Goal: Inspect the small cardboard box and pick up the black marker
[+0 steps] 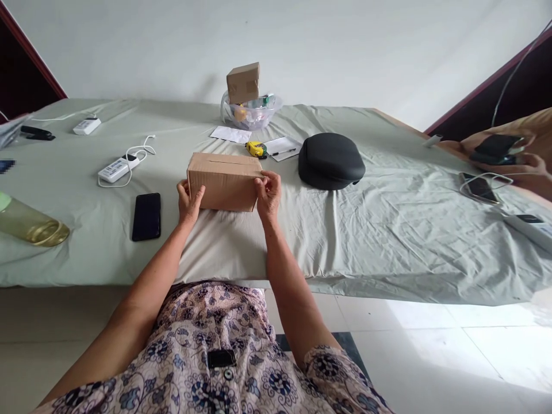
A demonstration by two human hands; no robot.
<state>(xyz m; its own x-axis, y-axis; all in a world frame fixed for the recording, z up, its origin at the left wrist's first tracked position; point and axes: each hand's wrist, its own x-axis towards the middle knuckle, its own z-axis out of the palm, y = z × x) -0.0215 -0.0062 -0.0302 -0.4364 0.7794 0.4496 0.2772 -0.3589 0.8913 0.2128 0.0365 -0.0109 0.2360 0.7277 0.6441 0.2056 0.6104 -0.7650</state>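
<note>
A brown cardboard box (226,192) rests on the cloth-covered table in front of me, its top flaps folded over with a seam showing. My left hand (190,202) grips its left end, thumb on the near face and fingers out of sight behind the side. At the right end, my right hand (269,195) holds the upper edge between thumb and fingers. Just behind the box lie a yellow tape measure (256,149) and a white paper with a pen (284,152) on it. A black hard case (331,161) sits to the right.
A clear plastic basket (259,118) carries a smaller cardboard box (244,83) at the back. On the left are a black phone (146,217), a white power strip (116,169) and a bottle (34,223). Another person's hands (528,167) hold a dark device at the right.
</note>
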